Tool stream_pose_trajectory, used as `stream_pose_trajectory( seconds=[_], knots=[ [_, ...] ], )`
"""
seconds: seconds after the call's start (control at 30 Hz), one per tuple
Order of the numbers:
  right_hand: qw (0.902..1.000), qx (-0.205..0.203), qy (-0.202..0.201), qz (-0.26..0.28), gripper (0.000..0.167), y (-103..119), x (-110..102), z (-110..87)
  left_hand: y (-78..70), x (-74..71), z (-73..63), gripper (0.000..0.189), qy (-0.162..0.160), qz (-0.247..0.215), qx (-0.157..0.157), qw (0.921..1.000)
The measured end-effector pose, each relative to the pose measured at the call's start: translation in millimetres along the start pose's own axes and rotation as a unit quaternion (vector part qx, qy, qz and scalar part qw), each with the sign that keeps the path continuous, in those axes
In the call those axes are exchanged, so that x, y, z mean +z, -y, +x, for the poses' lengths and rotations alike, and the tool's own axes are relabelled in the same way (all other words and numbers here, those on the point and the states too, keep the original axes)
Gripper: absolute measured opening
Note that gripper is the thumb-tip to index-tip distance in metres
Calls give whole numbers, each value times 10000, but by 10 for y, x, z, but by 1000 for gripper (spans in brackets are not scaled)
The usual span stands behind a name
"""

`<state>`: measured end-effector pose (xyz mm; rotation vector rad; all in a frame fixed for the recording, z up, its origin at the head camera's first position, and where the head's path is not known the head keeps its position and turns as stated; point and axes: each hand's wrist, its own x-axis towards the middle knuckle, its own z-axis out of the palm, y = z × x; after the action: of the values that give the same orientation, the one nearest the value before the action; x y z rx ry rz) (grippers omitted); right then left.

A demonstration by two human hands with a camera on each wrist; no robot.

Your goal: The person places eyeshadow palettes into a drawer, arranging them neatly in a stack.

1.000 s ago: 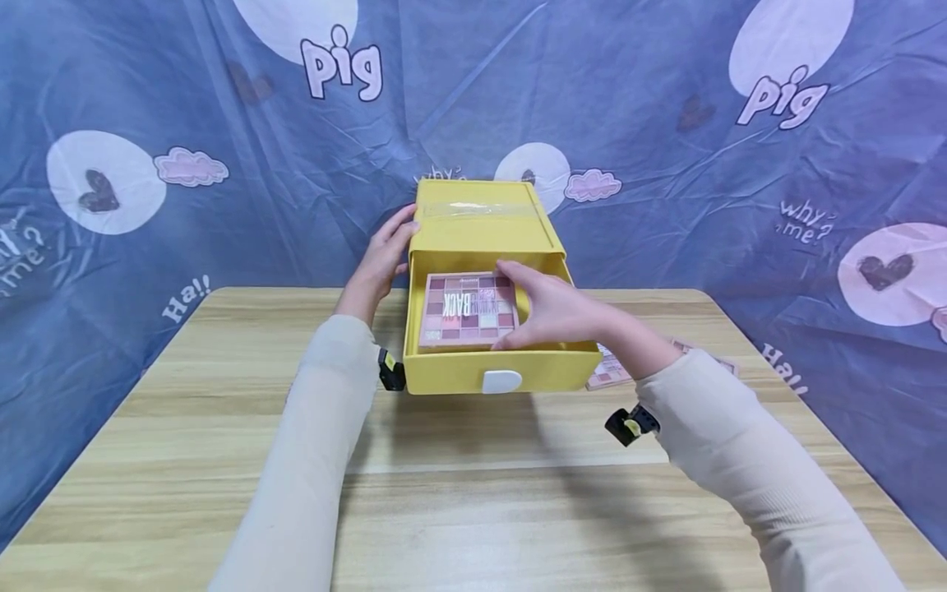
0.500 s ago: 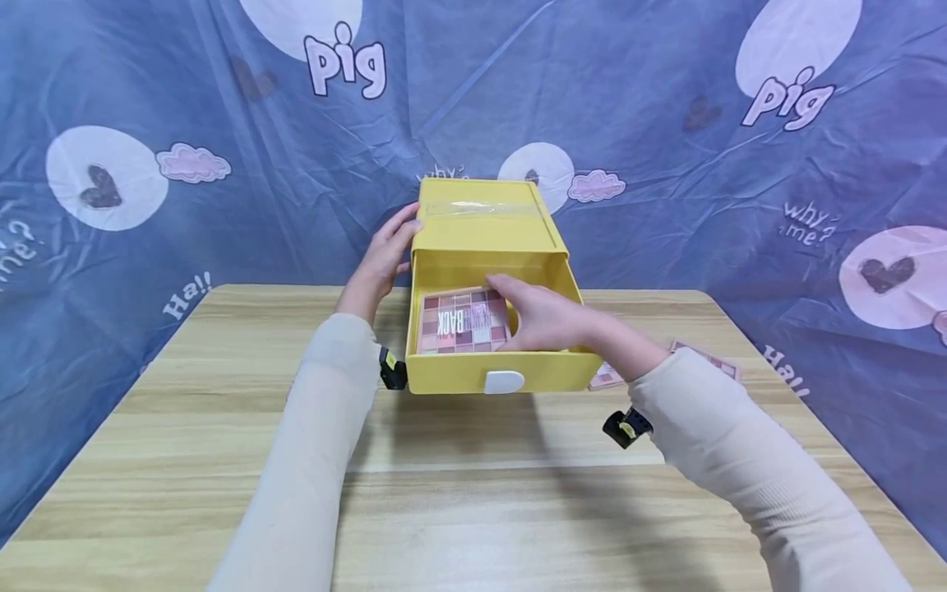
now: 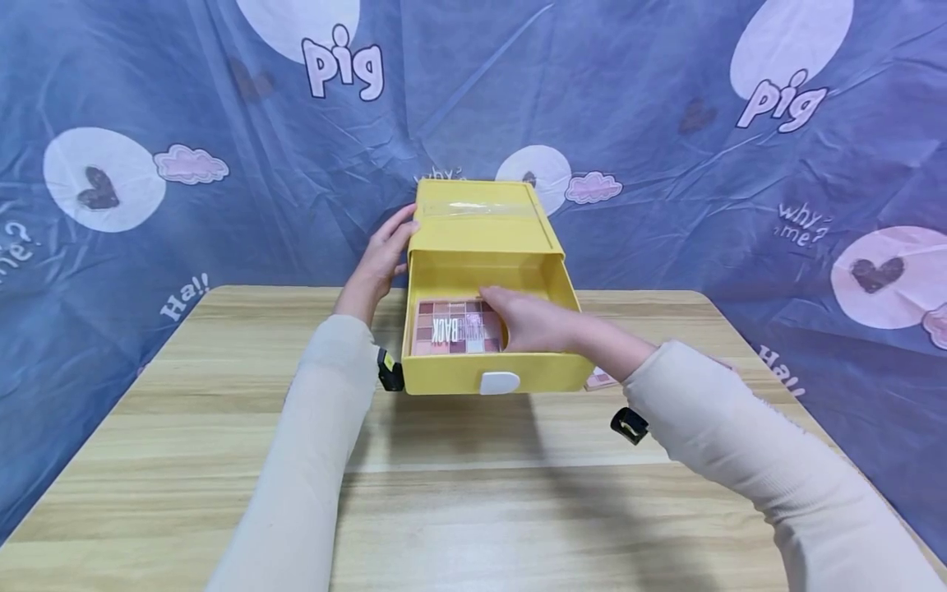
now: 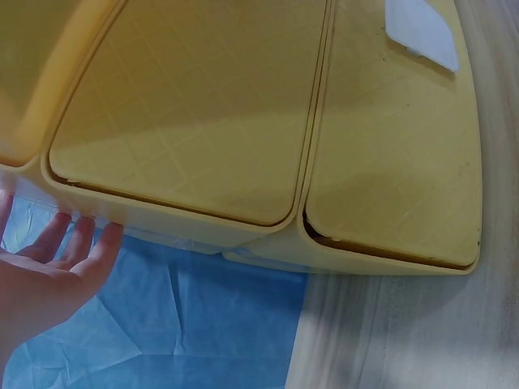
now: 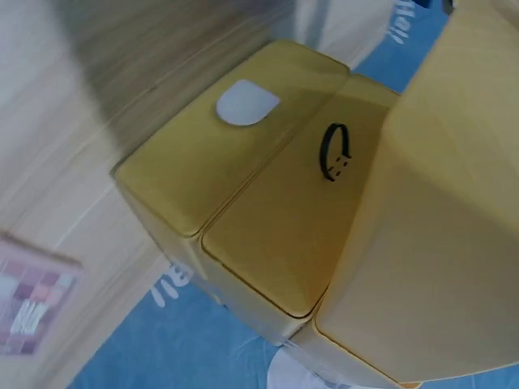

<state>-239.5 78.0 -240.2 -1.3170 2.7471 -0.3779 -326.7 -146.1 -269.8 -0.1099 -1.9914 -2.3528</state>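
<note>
A yellow drawer cabinet (image 3: 488, 222) stands at the back of the table with its top drawer (image 3: 444, 376) pulled out. Inside that drawer lies an eyeshadow palette (image 3: 447, 329) with pinkish squares and white lettering, low behind the drawer front. My right hand (image 3: 536, 321) reaches in over the right side and holds the palette by its right edge; the thumb is hidden behind the drawer front. Against the cabinet's left side rests my left hand (image 3: 381, 259), its fingers extended along the wall, as the left wrist view also shows (image 4: 61, 275).
Another palette (image 3: 599, 380) lies on the wooden table (image 3: 459, 510) right of the cabinet, partly covered by my right arm. Lower drawers (image 5: 219, 154) sit below the pulled-out one, the bottom one with a white handle (image 5: 246, 103). A blue printed cloth (image 3: 629, 99) hangs behind.
My right hand has moved the palette lower and toward the front left of the drawer, from a raised position to close behind the drawer front. My left hand has stayed at the cabinet's side.
</note>
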Motion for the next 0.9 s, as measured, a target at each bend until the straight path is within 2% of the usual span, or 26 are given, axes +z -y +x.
stream_pose_trajectory(
  seconds=[0.47,0.9],
  knots=[
    [9990,-96,261,-363,76,13,22,4,2,-5,-5,47,31,-59,5,10000],
    [9995,103,259,-112,84,26,-25,-18,19,3,10,47,48,-118,0,9999]
  ],
)
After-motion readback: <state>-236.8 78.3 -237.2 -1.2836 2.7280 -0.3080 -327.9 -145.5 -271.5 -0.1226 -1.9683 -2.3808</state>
